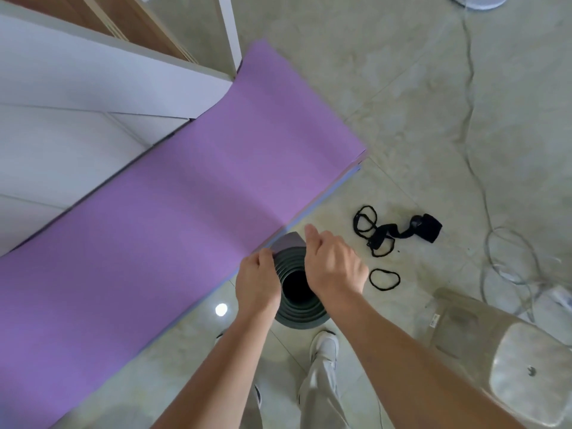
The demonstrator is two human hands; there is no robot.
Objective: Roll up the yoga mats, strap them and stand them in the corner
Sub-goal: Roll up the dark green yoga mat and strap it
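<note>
Pale tiled floor (418,103) under it all. Left of the grips and stretching away beyond them, a purple mat (185,196) — unrolled, flat, far end curling up against white furniture (93,88). Right of the grips and nearer the body, a clear plastic stool (523,382). Between the grips, a grey rolled mat (297,311) — upright on end on the floor, just beside the purple mat's near edge, coiled layers and dark hollow core seen from above, loose outer flap sticking up at the far side. Left grip (258,283) clamped on the roll's left rim, fingers curled over the layers. Right grip (332,267) clamped on the right rim, thumb raised beside the flap, fingers curled under and out of sight. Right of the right grip, apart from the roll, a tangled black strap (393,232). Nearer, just beside that grip's knuckles, a single black loop (384,279) flat on the floor.
</note>
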